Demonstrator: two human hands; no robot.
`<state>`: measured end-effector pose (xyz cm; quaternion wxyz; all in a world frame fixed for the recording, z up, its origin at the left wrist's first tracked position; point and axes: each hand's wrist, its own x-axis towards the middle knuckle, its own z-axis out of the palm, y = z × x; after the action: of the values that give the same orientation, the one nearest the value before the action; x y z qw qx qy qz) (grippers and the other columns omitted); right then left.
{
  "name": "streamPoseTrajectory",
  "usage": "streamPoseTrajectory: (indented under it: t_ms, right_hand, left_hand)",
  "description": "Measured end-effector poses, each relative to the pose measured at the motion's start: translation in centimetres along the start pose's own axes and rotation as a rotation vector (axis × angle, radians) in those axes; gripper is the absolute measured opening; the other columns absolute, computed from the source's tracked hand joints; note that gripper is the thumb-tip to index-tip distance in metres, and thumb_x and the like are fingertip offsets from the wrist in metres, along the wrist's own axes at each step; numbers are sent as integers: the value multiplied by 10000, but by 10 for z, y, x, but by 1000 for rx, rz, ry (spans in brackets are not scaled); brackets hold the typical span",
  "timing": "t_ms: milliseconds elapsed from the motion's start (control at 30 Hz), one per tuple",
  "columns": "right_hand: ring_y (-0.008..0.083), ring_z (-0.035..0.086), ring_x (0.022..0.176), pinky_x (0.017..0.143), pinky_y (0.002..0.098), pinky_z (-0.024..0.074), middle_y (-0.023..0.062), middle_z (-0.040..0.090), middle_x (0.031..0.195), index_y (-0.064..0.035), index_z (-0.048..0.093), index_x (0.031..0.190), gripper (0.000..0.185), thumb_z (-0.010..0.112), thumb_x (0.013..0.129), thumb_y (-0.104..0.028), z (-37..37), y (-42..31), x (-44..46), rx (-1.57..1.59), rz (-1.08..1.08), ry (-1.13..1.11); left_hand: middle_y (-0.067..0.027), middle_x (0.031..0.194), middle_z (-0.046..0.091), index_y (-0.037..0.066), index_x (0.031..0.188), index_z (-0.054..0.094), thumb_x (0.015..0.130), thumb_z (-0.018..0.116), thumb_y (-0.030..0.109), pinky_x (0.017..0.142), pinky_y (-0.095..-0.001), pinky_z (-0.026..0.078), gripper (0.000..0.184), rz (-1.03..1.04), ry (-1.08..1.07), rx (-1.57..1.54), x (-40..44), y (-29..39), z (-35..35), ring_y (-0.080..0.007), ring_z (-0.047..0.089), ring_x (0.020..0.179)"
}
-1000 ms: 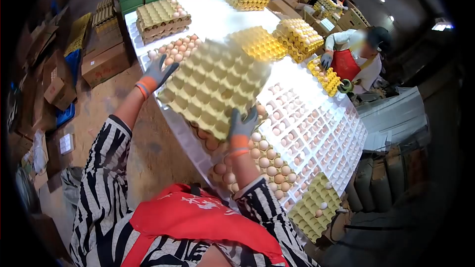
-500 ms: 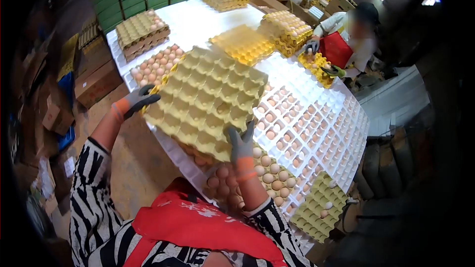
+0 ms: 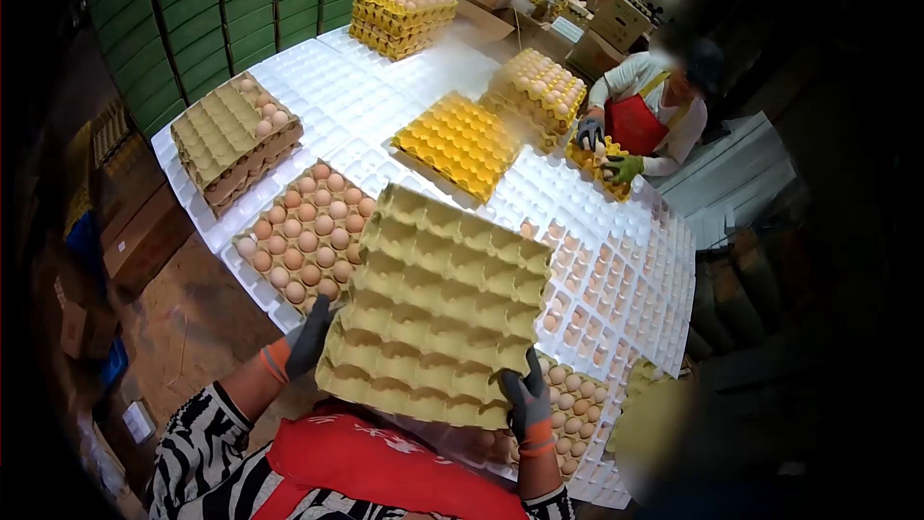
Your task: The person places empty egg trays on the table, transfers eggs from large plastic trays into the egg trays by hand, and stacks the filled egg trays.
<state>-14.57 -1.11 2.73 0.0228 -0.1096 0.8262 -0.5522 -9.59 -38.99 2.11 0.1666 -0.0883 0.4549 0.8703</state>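
Note:
An olive pulp egg tray [image 3: 433, 313], with bare cups, is held tilted in front of my chest. My left hand [image 3: 310, 335], in a grey and orange glove, grips its left edge. At its lower right corner my right hand [image 3: 526, 393], gloved alike, has fingers closed on the rim. Just beyond my left hand, brown eggs [image 3: 325, 258] fill another tray on the table. More eggs [image 3: 575, 406] sit in a tray by my right hand, partly covered by the held one.
A white moulded surface [image 3: 327, 72] with cups covers the table, eggs in its right part. Egg tray stacks stand at the left [image 3: 231, 140] and back [image 3: 404, 24]. A yellow tray [image 3: 460, 143] lies mid-table. Across it, a co-worker [image 3: 643, 116] handles eggs in a yellow tray.
The olive tray has come down towards my body, both hands keeping hold. The filled egg tray on the left is now more exposed. The camera view has shifted.

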Motion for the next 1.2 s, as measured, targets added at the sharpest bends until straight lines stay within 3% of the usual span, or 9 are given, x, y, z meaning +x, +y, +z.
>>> streamPoseTrajectory:
  t_ms: [100, 167, 267, 400, 500, 700, 900, 1033, 1200]
  right_hand:
    - [276, 568, 1199, 993, 337, 473, 198, 565, 1332, 11, 454, 1442, 639, 693, 855, -66, 34, 11, -8, -704, -101, 171]
    - [245, 566, 1178, 978, 331, 476, 159, 571, 1306, 4, 435, 1461, 662, 691, 855, -63, 47, 14, -14, -182, 128, 233]
    - [213, 556, 1179, 975, 314, 479, 125, 549, 1336, 8, 385, 1491, 686, 694, 887, -96, 45, -10, -20, 145, 395, 234]
    - [217, 530, 1206, 991, 311, 467, 118, 473, 1403, -10, 325, 1527, 739, 682, 884, -82, 20, -32, -25, 16, 155, 227]
    - [218, 501, 1227, 1012, 320, 452, 113, 432, 1463, -18, 255, 1564, 810, 668, 868, -69, 17, -60, -7, 230, 327, 287]
    - [196, 608, 985, 830, 288, 516, 104, 582, 1317, 44, 370, 1502, 659, 635, 913, -86, 33, -63, 52, -14, 129, 167]
    - [120, 597, 825, 740, 259, 496, 73, 676, 1083, -4, 365, 1528, 714, 681, 896, -102, 49, -32, 127, 313, 145, 188]
    - [182, 610, 1054, 884, 274, 506, 96, 604, 1264, -10, 353, 1536, 729, 667, 879, -49, 44, -42, 228, 365, -4, 302]
    - [243, 605, 1145, 965, 308, 498, 138, 567, 1357, 3, 319, 1543, 710, 645, 913, -18, 45, -1, 390, 475, -138, 247]
  left_hand:
    - [-84, 1477, 518, 59, 1535, 379, 1054, 435, 532, 1084, -353, 435, 677, -110, -20, -250, 6, -20, -27, -186, 526, 1306]
    - [-83, 1407, 565, 35, 1500, 411, 1016, 611, 387, 971, -310, 495, 631, -127, 152, 307, -8, 11, 0, -160, 591, 1196]
    - [-108, 1218, 663, -3, 1471, 371, 934, 753, 249, 798, -255, 537, 705, 32, 155, 54, 6, -21, -7, -136, 663, 974]
    - [-123, 1223, 656, -8, 1431, 397, 914, 766, 173, 802, -273, 566, 660, 85, 10, 48, 17, 29, 15, -150, 673, 963]
    - [-125, 1308, 611, 5, 1431, 424, 892, 782, 149, 842, -290, 570, 663, 287, -76, 270, 46, 55, 11, -167, 650, 1053]
    - [-125, 1378, 556, 20, 1465, 430, 927, 734, 293, 1054, -333, 447, 676, 237, 11, 505, 100, 90, -29, -192, 533, 1270]
    - [-108, 1395, 539, 17, 1482, 412, 985, 638, 306, 1088, -328, 404, 618, 419, 91, 511, 103, 116, -25, -185, 507, 1282]
    - [-109, 1349, 578, 48, 1505, 399, 1038, 545, 249, 1035, -335, 475, 529, 473, 142, 40, 128, 133, -30, -180, 596, 1174]
    - [-89, 1320, 592, 7, 1481, 411, 1037, 532, 220, 993, -305, 484, 507, 488, 400, 358, 125, 109, -53, -175, 599, 1153]
